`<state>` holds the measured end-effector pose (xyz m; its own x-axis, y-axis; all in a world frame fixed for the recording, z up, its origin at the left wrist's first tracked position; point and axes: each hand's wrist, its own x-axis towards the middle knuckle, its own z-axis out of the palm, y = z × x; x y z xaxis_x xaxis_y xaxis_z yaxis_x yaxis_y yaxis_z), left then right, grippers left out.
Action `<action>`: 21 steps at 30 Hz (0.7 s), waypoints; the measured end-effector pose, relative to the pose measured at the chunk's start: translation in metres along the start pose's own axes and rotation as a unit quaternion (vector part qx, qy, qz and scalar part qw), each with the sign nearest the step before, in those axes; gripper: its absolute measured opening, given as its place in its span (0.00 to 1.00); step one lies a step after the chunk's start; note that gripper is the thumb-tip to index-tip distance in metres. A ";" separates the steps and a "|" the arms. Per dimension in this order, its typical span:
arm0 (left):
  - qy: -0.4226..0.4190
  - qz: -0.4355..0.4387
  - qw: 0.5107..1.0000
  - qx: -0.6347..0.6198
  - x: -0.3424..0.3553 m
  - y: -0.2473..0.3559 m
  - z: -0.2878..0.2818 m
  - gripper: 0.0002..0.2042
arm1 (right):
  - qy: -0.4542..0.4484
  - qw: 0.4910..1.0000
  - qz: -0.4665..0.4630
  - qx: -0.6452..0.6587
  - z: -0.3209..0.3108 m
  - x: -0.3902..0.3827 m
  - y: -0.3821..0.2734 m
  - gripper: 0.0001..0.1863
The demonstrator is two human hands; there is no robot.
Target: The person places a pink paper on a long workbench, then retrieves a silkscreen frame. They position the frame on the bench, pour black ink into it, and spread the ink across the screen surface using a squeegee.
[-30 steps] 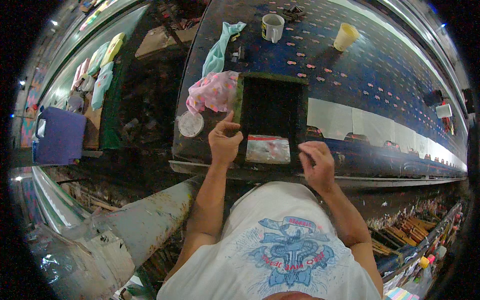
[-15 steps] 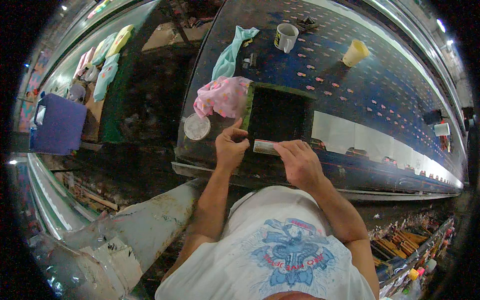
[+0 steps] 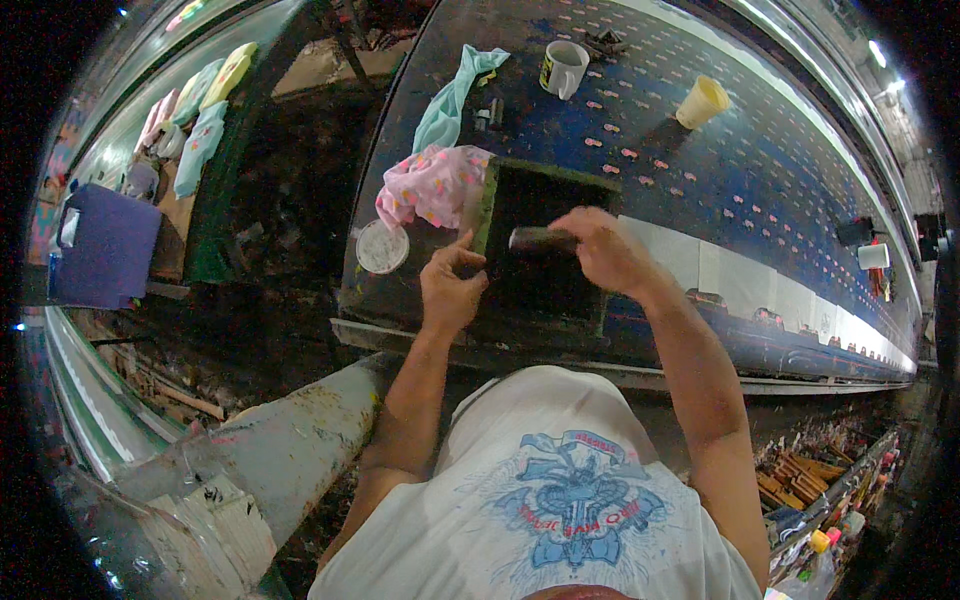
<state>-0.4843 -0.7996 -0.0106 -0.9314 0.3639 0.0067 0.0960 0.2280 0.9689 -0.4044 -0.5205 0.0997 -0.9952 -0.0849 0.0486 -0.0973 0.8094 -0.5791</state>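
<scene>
My right hand (image 3: 605, 250) grips one end of a short, dark squeegee (image 3: 540, 239) with a pale tip. It is smeared by motion and held over the dark middle of a green-edged printing frame (image 3: 555, 172). Beside the frame's left edge is my left hand (image 3: 452, 288), index finger stretched forward and thumb apart, with nothing visible in it. Whether that hand touches the frame I cannot tell. A crumpled pink patterned cloth (image 3: 435, 185) lies against the frame's far left corner. Left of the frame sits a round white tub (image 3: 382, 247).
Farther up the long dark table are a light-green cloth (image 3: 447, 112), a mug (image 3: 565, 70) and a yellow cup (image 3: 703, 102). White sheets (image 3: 700, 258) line the near side to the right. A purple bin (image 3: 110, 245) stands far left, and a thick pipe (image 3: 300, 425) runs at lower left.
My right hand has moved the squeegee away from my body, from near the left hand to over the frame's middle. My left hand stays by the frame's left edge. The whole view shifts slightly.
</scene>
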 end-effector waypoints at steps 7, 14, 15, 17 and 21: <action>-0.005 0.015 1.000 0.020 0.002 -0.005 0.000 0.13 | 0.149 0.986 -0.038 -0.058 0.016 0.020 0.026 0.24; -0.013 -0.027 0.999 -0.040 0.001 -0.006 0.002 0.11 | 0.098 0.987 -0.044 -0.116 0.047 -0.029 -0.020 0.27; -0.011 -0.040 0.998 -0.041 -0.001 -0.003 0.001 0.11 | 0.079 0.988 -0.045 -0.128 0.051 -0.038 -0.030 0.28; -0.007 -0.005 1.000 -0.019 0.000 -0.011 0.001 0.10 | 0.068 0.987 -0.053 -0.137 0.060 -0.055 -0.043 0.28; -0.019 0.011 1.000 0.004 0.003 -0.011 -0.002 0.10 | 0.083 0.982 -0.071 -0.156 0.072 -0.076 -0.057 0.24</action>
<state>-0.4893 -0.8027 -0.0210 -0.9153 0.4025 0.0181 0.1186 0.2263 0.9668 -0.3226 -0.6015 0.0706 -0.9565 -0.1349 0.2588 -0.2081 0.9370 -0.2807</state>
